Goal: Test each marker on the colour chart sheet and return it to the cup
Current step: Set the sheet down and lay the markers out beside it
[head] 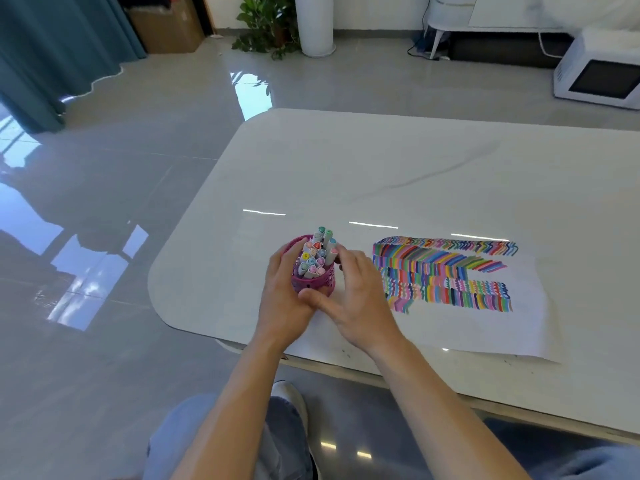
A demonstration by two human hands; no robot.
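Observation:
A pink perforated cup (313,284) stands near the table's left front corner, packed with several markers (313,259) whose coloured caps point up. My left hand (282,296) wraps around the cup's left side. My right hand (356,296) cups its right side, thumb across the front wall and fingers curled behind the markers. To the right lies the colour chart sheet (485,317), a white paper covered with rows of coloured strokes (443,271). No marker lies loose on the sheet.
The white marble-look table (381,174) stretches back and to the right; its rounded left edge drops to a glossy grey floor. My knees and a shoe show below the front edge. A white appliance (599,71), a plant and a curtain stand far off.

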